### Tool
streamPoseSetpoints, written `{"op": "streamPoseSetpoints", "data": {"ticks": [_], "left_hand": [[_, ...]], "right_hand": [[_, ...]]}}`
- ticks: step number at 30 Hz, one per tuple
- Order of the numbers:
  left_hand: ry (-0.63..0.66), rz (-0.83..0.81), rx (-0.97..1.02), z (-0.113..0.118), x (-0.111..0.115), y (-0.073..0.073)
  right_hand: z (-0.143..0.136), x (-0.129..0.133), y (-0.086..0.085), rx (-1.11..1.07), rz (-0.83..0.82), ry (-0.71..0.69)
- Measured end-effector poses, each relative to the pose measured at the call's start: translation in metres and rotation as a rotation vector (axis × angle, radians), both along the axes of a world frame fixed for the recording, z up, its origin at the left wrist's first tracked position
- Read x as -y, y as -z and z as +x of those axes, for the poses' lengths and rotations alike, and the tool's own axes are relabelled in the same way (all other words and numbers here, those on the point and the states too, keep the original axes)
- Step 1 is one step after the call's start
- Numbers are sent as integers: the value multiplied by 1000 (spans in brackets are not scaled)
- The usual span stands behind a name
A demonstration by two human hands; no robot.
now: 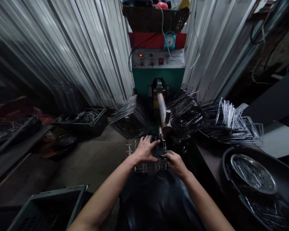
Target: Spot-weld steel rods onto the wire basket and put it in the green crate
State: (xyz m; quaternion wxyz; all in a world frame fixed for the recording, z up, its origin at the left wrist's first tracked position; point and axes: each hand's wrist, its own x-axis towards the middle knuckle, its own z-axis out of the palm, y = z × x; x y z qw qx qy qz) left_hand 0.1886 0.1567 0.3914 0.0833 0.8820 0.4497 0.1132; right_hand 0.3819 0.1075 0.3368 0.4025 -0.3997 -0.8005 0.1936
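Wire basket [144,160] under left hand [144,150], right hand [174,162] at its edge.

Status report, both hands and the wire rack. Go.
Left hand flat on wire rack. Right hand at its right edge, grip unclear. Machine arm directly above.
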Motion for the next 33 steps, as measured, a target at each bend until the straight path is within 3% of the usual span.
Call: {"op": "streamPoseSetpoints", "data": {"ticks": [7, 12, 24, 28, 33], "left_hand": [[5, 0, -47, -2, -2, -8], [48, 17, -59, -3, -7, -5], [-22, -66, -51, 6, -42, -8], [-24, -84, -18, 5, -42, -5], [-37, -61, 11, 7, -42, 0]], "right_hand": [[-6, 1, -2, 37, 21, 47], [-9, 3, 3, 72, 16, 107], [-2, -34, -10, 26, 41, 110], [-1, -28, -4, -75, -2, 110], [3, -17, 13, -259, -76, 294]]}}
